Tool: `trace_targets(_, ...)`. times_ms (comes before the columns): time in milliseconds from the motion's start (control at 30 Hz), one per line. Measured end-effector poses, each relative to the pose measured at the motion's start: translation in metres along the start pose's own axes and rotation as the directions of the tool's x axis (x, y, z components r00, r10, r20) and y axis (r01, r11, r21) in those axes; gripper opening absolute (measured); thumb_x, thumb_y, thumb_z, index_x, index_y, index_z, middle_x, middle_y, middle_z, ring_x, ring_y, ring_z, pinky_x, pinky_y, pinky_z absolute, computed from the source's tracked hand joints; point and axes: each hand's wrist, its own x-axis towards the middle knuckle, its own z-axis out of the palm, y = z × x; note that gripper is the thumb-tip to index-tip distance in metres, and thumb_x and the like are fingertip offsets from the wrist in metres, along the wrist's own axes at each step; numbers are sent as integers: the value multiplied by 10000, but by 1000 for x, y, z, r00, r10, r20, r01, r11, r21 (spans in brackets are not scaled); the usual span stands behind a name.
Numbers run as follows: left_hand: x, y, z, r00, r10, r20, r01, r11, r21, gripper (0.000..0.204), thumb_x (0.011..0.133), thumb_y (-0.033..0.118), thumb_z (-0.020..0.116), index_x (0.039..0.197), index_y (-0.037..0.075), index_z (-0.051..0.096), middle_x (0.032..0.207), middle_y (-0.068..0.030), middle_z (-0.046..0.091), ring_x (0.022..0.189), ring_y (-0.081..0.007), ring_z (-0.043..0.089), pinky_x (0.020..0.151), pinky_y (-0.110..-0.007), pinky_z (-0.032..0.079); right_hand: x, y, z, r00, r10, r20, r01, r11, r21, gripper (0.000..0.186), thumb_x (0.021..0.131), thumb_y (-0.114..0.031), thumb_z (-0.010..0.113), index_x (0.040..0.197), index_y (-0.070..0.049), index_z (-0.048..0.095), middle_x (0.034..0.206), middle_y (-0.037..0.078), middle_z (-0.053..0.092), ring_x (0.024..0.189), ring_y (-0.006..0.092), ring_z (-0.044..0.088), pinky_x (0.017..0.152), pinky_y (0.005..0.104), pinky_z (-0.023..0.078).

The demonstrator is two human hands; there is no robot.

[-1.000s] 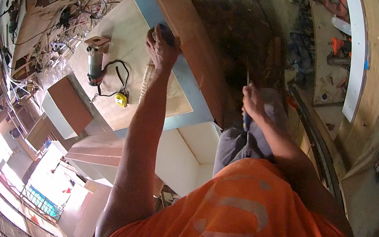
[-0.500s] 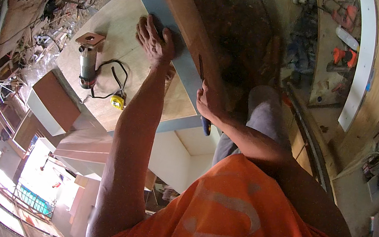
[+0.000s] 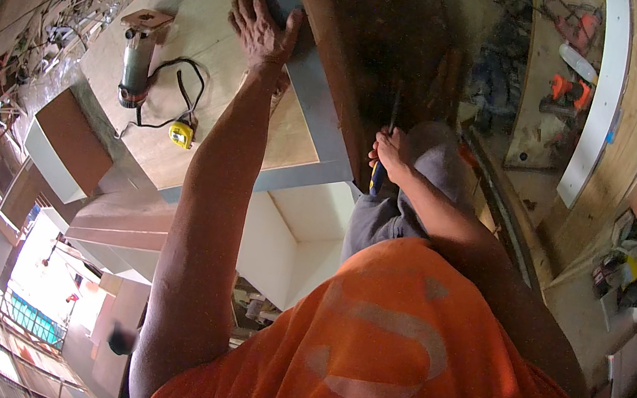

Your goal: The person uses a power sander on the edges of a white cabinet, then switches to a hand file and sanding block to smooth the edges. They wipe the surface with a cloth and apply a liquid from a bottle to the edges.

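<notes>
My left hand (image 3: 264, 34) lies with fingers spread on a pale wooden panel (image 3: 208, 1), beside its blue-grey edge strip (image 3: 305, 94). My right hand (image 3: 394, 153) is closed round the blue-and-yellow handle of a slim hand tool (image 3: 376, 179). Its long thin dark shaft points away from me; whether it is a file or a screwdriver I cannot make out. The tool is apart from the panel's brown side (image 3: 338, 70), to the right of it. On the panel lie a trim router (image 3: 136, 69) with a black cord and a yellow tape measure (image 3: 181, 134).
Below the panel is a white-lined cabinet opening (image 3: 306, 226). A brown-and-white box (image 3: 70, 150) stands at the left, near tangled wires and scraps. To the right lie an orange power tool (image 3: 570, 92), a white bottle (image 3: 578, 63) and long boards (image 3: 626, 121).
My right hand has drawn the tool away from the panel's brown side, to the right and slightly back. My left hand stays on the panel, while the whole view has shifted a little.
</notes>
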Motion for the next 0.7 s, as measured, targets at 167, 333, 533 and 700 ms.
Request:
trace_targets(167, -82, 34, 8, 989, -2, 150, -1, 1000, 18, 964, 825, 515, 648, 1529, 8, 227, 1587, -293, 158, 1463, -483, 148, 1170, -617, 111, -3, 26, -28, 999, 30, 39, -28, 999, -39, 247, 963, -149, 487, 1201, -100, 442, 899, 74, 642, 728, 172, 661, 503, 353, 557)
trace_targets(333, -206, 87, -7, 921, -50, 387, 37, 998, 41, 759, 926, 301, 545, 1514, -48, 216, 1587, -293, 165, 1459, -495, 163, 1186, -586, 145, -9, 31, -75, 997, 21, 77, -19, 999, -33, 274, 920, -114, 530, 1187, -103, 469, 912, 75, 680, 693, 191, 674, 505, 364, 542)
trace_targets(533, -260, 107, -30, 896, -127, 425, 145, 989, -10, 715, 900, 233, 548, 1516, 9, 261, 1588, -232, 227, 1459, -428, 224, 1185, -532, 215, 4, 44, -111, 999, 33, 42, -32, 999, -8, 130, 950, -167, 513, 1078, -168, 492, 837, 57, 664, 656, 218, 660, 511, 397, 493)
trace_targets(700, -332, 134, -52, 885, -374, 276, 441, 863, -247, 466, 892, 244, 626, 1283, 12, 530, 1325, -236, 513, 1173, -426, 535, 983, -462, 454, -8, 46, -126, 995, -28, 91, 37, 995, -93, 226, 963, -192, 501, 1167, -120, 435, 854, 82, 633, 655, 211, 647, 504, 379, 497)
